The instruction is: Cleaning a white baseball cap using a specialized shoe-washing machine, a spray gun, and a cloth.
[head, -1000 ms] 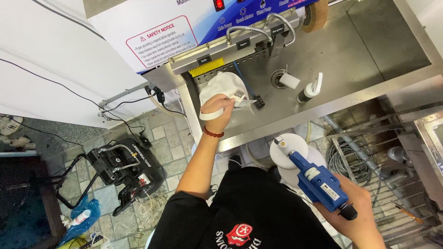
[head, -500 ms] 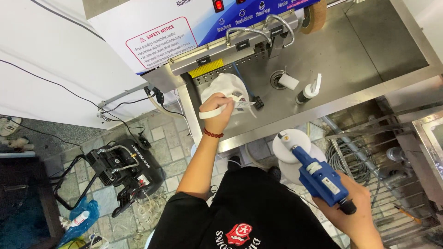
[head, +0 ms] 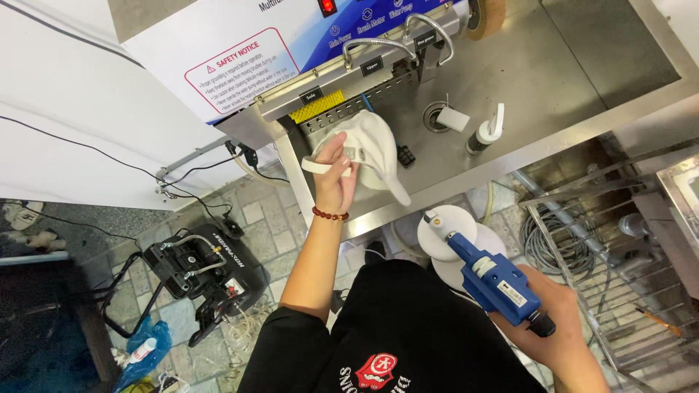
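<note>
Only the head view here, looking straight down. The left hand [head: 333, 185] is holding a white cap [head: 371, 149] up over the front edge of the steel worktop [head: 553, 80], fingers wrapped tight around the strap end, with the brim pointing down toward the person. A bead bracelet [head: 330, 215] is sitting on that wrist.

The right hand [head: 564, 327] is down low near the body, gripping the handle of a blue spray gun [head: 495, 280] with the fingers closed right around it. Its white nozzle [head: 435, 218] is pointing up toward the cap but staying well apart from it, so the two aren't touching.

On the worktop there's a drain [head: 435, 116] with a small white block beside it, a white pump bottle [head: 486, 131], a yellow brush [head: 317, 106] under the machine's front, and two curved metal taps [head: 408, 36]. On the tiled floor to the left, a black compressor [head: 200, 269] with cables is sitting.

How far along: going by this, I'd say the cap is looking pretty clean already and isn't visibly dripping, but I can't tell if it's wet. The gun is aimed, nothing visibly coming out, so the spraying part is looking not yet underway.
</note>
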